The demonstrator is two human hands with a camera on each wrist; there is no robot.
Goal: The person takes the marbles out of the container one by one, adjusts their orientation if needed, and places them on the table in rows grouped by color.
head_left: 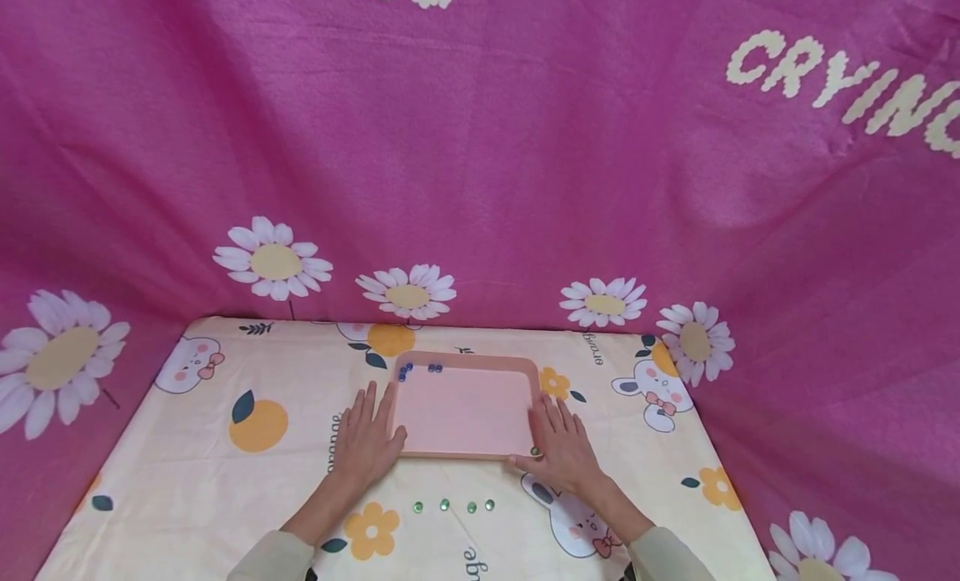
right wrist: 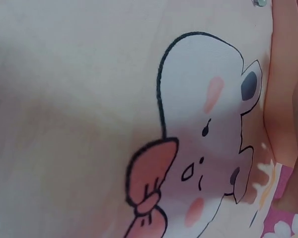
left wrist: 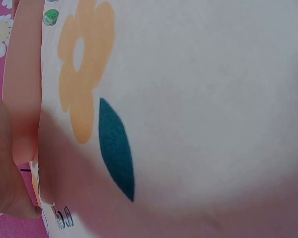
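A shallow pink tray lies flat on the table with a hand at each short side. My left hand rests along its left side, fingers stretched forward and thumb near the front corner. At the right side lies my right hand, fingers likewise extended, thumb by the near right corner. Several small blue glass pieces sit in the tray's far left part. One green glass piece is in its near right corner. The left wrist view shows part of my left hand beside the tray wall.
Several green glass pieces form a loose row on the cloth in front of the tray. The cream tablecloth has printed oranges, flowers and rabbits. A magenta curtain with daisies hangs behind and at both sides.
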